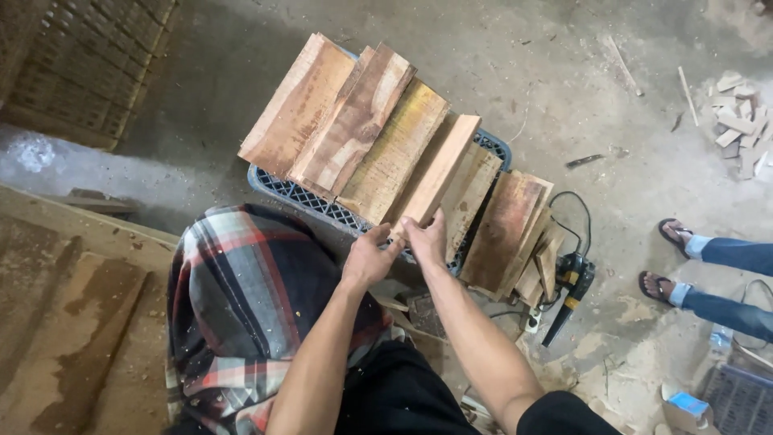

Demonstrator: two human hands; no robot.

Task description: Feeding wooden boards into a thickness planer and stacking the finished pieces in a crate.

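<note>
Left hand [369,259] and right hand [427,240] meet at the near end of one board [435,171], both grasping it. The board lies tilted in a row of boards across a blue crate [278,187] just ahead of the hands. Right of the hands: a power tool [570,283], then another person's sandalled feet [667,259].

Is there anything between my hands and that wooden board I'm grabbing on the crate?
Nothing visible. The left hand and right hand already touch the near end of the wooden board, which lies on other boards across the blue crate.
</note>
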